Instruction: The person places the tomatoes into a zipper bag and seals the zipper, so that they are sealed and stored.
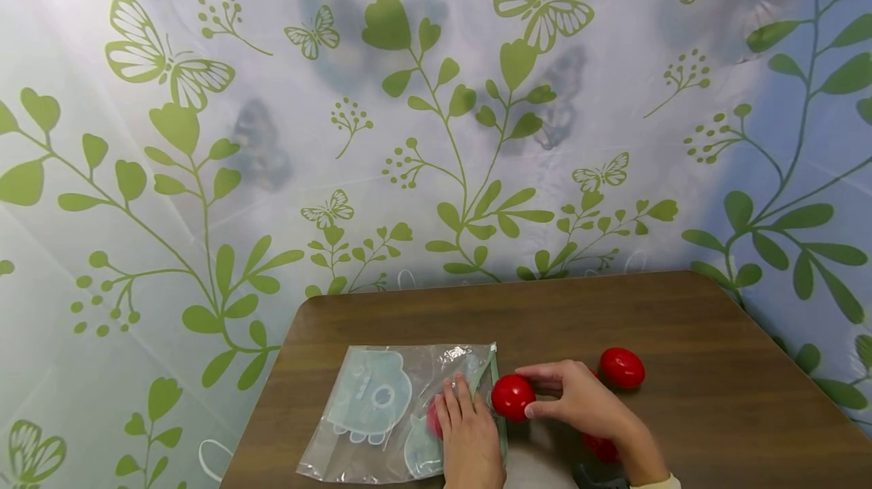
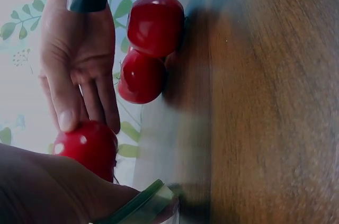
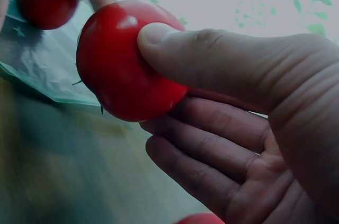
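A clear zip bag point(image 1: 361, 428) with pale blue cartoon prints lies on the table, its green-edged mouth to the right. My left hand point(image 1: 470, 436) rests over the mouth end, fingers along the film, and its thumb holds the green zip strip point(image 2: 140, 203). Inside the bag, partly under those fingers, is a red tomato point(image 3: 46, 0). At the mouth, my right hand point(image 1: 579, 398) grips another tomato point(image 1: 513, 397) between thumb and fingers. Green stem tips show on its underside in the right wrist view.
Right of the right hand lies a tomato point(image 1: 622, 368), with another tomato point(image 1: 599, 447) nearer me, partly behind the wrist. A dark object point(image 1: 599, 478) shows at the bottom edge. The brown wooden table point(image 1: 443, 315) ends at a butterfly-and-leaf patterned curtain point(image 1: 422, 133).
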Available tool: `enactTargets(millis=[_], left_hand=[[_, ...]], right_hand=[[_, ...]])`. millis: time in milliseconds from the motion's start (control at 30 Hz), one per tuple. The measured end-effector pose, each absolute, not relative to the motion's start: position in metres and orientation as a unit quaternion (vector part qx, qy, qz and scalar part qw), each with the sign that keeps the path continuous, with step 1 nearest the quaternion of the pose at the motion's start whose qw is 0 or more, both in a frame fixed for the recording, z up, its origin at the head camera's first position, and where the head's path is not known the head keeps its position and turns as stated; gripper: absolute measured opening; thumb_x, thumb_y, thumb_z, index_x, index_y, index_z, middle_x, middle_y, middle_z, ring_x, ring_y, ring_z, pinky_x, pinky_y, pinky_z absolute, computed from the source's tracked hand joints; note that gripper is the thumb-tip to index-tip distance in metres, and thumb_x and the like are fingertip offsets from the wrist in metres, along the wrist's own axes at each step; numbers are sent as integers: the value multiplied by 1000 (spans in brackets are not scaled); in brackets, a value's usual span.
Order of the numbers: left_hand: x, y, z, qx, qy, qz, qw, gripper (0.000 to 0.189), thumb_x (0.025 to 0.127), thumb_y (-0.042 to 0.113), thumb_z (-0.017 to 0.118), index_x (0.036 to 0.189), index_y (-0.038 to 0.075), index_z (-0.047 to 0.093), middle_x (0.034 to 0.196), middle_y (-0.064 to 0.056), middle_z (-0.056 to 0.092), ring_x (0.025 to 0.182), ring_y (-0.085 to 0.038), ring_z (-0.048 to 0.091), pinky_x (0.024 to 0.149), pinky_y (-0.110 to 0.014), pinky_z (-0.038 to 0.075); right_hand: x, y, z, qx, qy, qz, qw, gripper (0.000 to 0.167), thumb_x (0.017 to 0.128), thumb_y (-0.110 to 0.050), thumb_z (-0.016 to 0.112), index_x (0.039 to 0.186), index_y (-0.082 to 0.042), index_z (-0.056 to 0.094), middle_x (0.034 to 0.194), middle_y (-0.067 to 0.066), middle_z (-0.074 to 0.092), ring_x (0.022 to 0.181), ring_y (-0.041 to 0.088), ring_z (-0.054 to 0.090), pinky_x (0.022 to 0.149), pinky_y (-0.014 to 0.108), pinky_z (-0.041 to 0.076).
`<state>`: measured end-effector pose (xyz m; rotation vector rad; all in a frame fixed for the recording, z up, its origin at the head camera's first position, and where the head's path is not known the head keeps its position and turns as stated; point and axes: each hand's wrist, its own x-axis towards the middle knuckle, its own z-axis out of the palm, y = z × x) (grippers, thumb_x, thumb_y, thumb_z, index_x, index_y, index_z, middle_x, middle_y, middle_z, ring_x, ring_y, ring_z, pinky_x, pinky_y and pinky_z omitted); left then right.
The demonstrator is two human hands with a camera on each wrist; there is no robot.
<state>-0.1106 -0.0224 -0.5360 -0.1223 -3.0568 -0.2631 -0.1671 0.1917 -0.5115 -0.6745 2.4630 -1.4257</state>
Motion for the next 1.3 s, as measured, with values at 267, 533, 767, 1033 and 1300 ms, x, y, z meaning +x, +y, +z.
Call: enactTargets(millis=[267, 533, 767, 1033, 1300], left_hand=[[-111, -22, -533, -36, -996, -84, 20, 96, 61, 19, 103, 146, -2, 63, 169, -26, 43, 158, -52, 37, 130, -66, 30], [-113, -21, -531, -24, -994, -110, -5, 97, 63, 17, 102, 148, -4, 60, 171, -26, 39, 161, -52, 32, 132, -67, 26], [-111, -21, -533, -30, -994, -105, 17, 95, 63, 20, 102, 145, -3, 60, 169, -27, 42, 159, -52, 34, 130, -67, 29], [-107, -21, -535, -36, -993, -95, 62, 84, 72, 24, 99, 143, -4, 62, 167, -28, 44, 157, -52, 39, 129, -66, 32], [-108, -21, -536, -48, -994, -71, 75, 97, 58, 20, 104, 143, -4, 63, 166, -29, 45, 155, -52, 42, 128, -66, 33]], right_hand=[[-172, 175, -527, -234, 827, -495, 126, 54, 94, -24, 88, 142, -8, 72, 141, 15, 74, 125, 32, 76, 104, 50, 61], [-175, 162, -534, -233, 829, -491, 133, 57, 93, -24, 89, 142, -3, 71, 141, 16, 74, 125, 36, 76, 103, 54, 61], [-175, 148, -539, -246, 848, -456, 112, 57, 90, -33, 92, 139, -9, 75, 137, 7, 78, 122, 25, 78, 102, 50, 62], [-172, 143, -539, -245, 856, -444, 95, 56, 89, -33, 93, 138, -11, 76, 135, 6, 79, 119, 23, 78, 101, 50, 63], [-172, 141, -541, -246, 860, -439, 88, 54, 89, -33, 92, 137, -11, 77, 134, 6, 79, 118, 22, 79, 101, 49, 63]])
